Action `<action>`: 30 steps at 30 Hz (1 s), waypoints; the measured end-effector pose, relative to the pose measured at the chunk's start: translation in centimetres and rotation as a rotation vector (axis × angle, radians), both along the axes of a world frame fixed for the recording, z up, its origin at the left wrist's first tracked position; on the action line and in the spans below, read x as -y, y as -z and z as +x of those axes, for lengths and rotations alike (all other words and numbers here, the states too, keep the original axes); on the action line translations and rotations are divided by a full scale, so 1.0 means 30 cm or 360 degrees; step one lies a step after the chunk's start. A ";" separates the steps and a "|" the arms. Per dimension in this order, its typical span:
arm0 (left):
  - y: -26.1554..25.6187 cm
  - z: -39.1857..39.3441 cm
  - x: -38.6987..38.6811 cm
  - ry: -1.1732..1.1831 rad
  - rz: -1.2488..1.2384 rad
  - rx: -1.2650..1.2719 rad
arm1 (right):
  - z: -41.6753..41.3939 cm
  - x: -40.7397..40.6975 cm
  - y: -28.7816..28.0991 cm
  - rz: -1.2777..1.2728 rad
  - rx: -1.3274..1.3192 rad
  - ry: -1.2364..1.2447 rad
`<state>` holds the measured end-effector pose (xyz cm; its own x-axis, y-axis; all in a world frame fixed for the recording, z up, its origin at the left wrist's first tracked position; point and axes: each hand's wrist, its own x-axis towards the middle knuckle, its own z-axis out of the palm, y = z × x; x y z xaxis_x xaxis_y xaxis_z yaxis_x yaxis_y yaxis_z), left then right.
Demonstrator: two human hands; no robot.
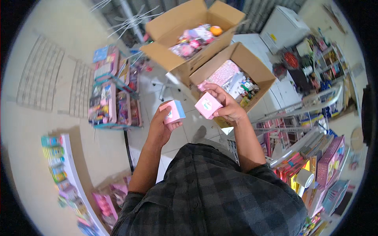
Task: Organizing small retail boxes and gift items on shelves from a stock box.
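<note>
Between thumb and fingers, my left hand [161, 125] grips a small pink box [170, 113] with a light blue side. A second small box [208, 106], also pink with a pale printed patch, sits in my right hand [226, 104]. The two boxes are apart, with a narrow gap between them. Just beyond my right hand stands an open cardboard carton [251, 63]. It holds a pink patterned package [226, 72] and a jumble of small colourful items [248, 85]. Behind it, a larger open carton [174, 26] contains wrapped pink goods [189, 47] and an orange round item [216, 30].
A rack of packaged goods [113, 91] stands to the left. Lower left, a white wall shelf [79, 180] carries small colourful packs. Along my right runs a white wire rack [298, 124] near a pink basket [330, 162]. A white cabinet [283, 28] stands at the upper right.
</note>
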<state>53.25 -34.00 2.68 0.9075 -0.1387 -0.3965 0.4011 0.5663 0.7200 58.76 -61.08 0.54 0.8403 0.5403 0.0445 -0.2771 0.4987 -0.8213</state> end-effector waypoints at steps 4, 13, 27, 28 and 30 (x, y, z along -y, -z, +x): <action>0.023 -0.275 -0.142 -0.0293 0.0069 0.0027 | -0.105 -0.188 0.087 0.0347 -0.0121 -0.0353; -0.029 -0.965 -0.317 -0.1100 0.0125 -0.0024 | -0.537 -0.622 0.091 0.0700 -0.0828 -0.1030; -0.070 -1.566 -0.387 -0.1971 -0.0054 -0.0073 | -0.929 -1.063 -0.029 0.0240 -0.1135 -0.2080; -0.071 -1.592 -0.391 -0.2032 -0.0073 -0.0064 | -0.943 -1.091 -0.033 0.0179 -0.1173 -0.2118; -0.084 -1.633 -0.394 -0.2172 -0.0043 -0.0104 | -0.966 -1.151 -0.018 0.0194 -0.1146 -0.2234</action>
<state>4.25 -22.17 5.18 0.3079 0.8356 -0.4549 -0.4507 0.5492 0.7038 29.78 -26.54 1.08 -0.4415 0.8969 -0.0270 -0.8537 -0.4291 -0.2951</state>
